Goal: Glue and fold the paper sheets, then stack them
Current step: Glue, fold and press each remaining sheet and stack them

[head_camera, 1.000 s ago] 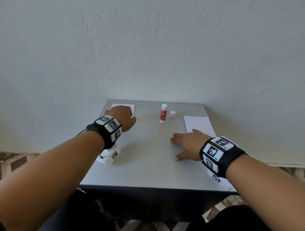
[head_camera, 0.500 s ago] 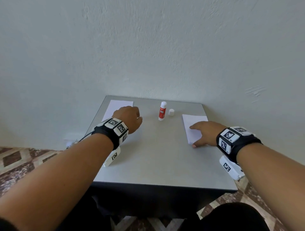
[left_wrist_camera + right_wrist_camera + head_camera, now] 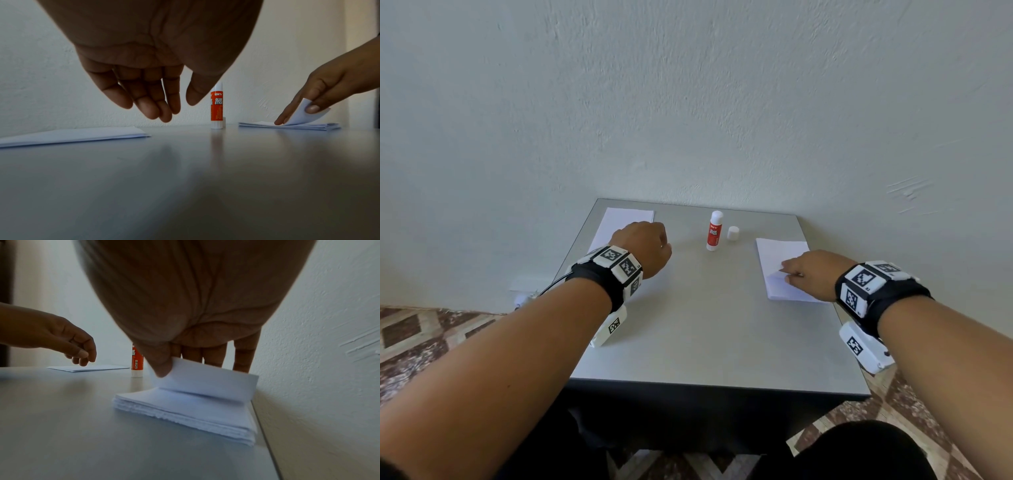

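Right hand: the right hand (image 3: 186, 331) was pinching the near corner of the top white paper sheet (image 3: 207, 382), thumb (image 3: 162, 365) under the lifted flap and fingers pressing behind it; the corner curled up off the pile.
Pile: the thick stack of white paper sheets (image 3: 784, 270) sat at about 3 o'clock on the grey table (image 3: 705, 325), close to its right edge, with many loose leaves showing along the side.
Left hand: the left hand (image 3: 148, 91) hung above the table with its fingers loosely curled, holding nothing, at about 10 o'clock.
Folded sheets: a flat white folded paper sheet (image 3: 78, 134) lay at about 11 o'clock, beside and behind the left hand.
Glue: the red-and-white glue stick (image 3: 714, 231) stood upright and uncapped at 12 o'clock, its small white cap (image 3: 733, 233) just to its right.
Handling: very light and floppy, I'd say! One sheet bends at once and creases easily; leaves look apt to cling, so two could come up together.
Where to hold: the lifted corner looked the right spot, a gentle pinch, peeling towards the centre while the pile stays down.
Risk: a hard tug might crumple the corner or drag the pile off the nearby table edge.
Glue stick handling: rigid and light, and probably easy to tip; grip round the barrel.
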